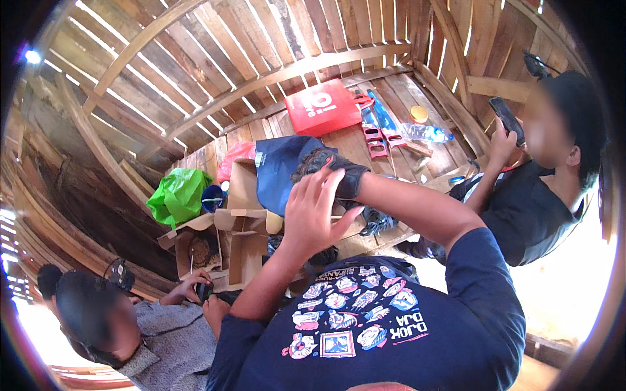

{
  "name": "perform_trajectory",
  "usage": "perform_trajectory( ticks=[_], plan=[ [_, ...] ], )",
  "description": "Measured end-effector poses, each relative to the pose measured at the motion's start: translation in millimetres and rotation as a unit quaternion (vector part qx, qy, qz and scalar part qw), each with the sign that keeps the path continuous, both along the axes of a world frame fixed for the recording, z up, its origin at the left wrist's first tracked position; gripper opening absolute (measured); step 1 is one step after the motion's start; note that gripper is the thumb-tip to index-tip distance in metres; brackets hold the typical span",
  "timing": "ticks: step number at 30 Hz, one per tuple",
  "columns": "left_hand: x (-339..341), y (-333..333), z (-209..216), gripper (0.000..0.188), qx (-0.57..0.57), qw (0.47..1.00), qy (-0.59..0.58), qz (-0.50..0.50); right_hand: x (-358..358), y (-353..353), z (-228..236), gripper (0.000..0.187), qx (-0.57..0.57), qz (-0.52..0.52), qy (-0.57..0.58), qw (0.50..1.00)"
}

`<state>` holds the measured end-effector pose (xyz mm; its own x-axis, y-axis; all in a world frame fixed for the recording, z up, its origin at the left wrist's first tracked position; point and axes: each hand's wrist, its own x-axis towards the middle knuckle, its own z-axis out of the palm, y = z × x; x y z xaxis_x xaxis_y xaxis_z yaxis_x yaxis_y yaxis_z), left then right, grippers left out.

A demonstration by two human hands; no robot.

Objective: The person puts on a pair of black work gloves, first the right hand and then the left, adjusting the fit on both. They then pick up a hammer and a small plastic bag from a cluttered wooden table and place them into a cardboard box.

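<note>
My right hand [321, 164], in a black glove with red marks, is held out over the boxes and bags in the middle. Its fingers are dark against a navy bag [277, 171], and how far they curl is unclear. Against the glove's wrist rests my bare left hand [313, 218], fingers stretched and thumb apart. Below the gloved wrist lies a bundle of dark gloves or cloth [377, 221], partly covered by my arm.
Open cardboard boxes [248, 257], a green bag [179, 197] and a blue cup [212, 197] are at left. Farther off lie a red bag [323, 107], red-handled tools [375, 142] and a plastic bottle [425, 133]. Seated people flank me; the right one holds a phone [507, 120].
</note>
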<state>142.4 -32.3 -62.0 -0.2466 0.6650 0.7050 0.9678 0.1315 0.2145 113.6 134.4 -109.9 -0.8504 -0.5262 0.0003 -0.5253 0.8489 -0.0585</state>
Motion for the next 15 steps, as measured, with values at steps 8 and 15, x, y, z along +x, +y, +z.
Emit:
perform_trajectory(
  ticks=[8, 15],
  plan=[
    [-23, 12, -28, 0.032, -0.034, 0.994, 0.08, -0.059, 18, 0, -25, 0.045, -0.028, -0.014, 0.091, 0.995],
    [-4, 3, -31, 0.033, 0.007, 0.994, 0.059, -0.091, 31, -1, -38, 0.045, -0.053, -0.032, 0.136, 0.989]
  ],
)
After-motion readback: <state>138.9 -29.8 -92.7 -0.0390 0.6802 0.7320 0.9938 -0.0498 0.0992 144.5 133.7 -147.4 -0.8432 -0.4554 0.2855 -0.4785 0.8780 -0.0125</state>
